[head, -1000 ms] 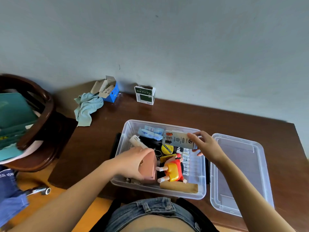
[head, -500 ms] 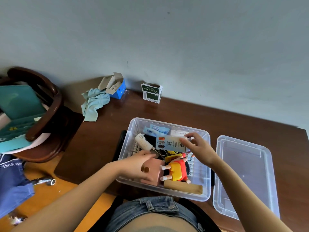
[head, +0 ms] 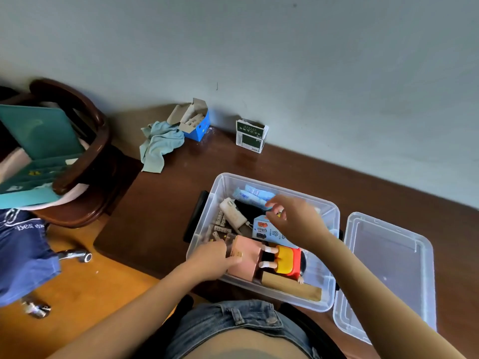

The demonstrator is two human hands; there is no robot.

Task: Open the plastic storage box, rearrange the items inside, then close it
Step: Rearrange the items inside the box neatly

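In the storage box [head: 327, 257], card [head: 269, 230] now released, right-hand fingers [head: 276, 209] loose; left hand [head: 212, 259] still gripping pink box [head: 247, 257].

You are looking through a single wide-angle camera worn on your head, tilted forward and down over the brown table [head: 160, 216] from close above. The clear storage box [head: 327, 288] sits low and right of centre, your left hand [head: 212, 260] and right hand [head: 298, 218] reaching in from the bottom edge, your waist just below. The grey wall [head: 285, 60] fills the upper half, the horizon slanting down to the right. The frame edges bow. No second view overlaps.
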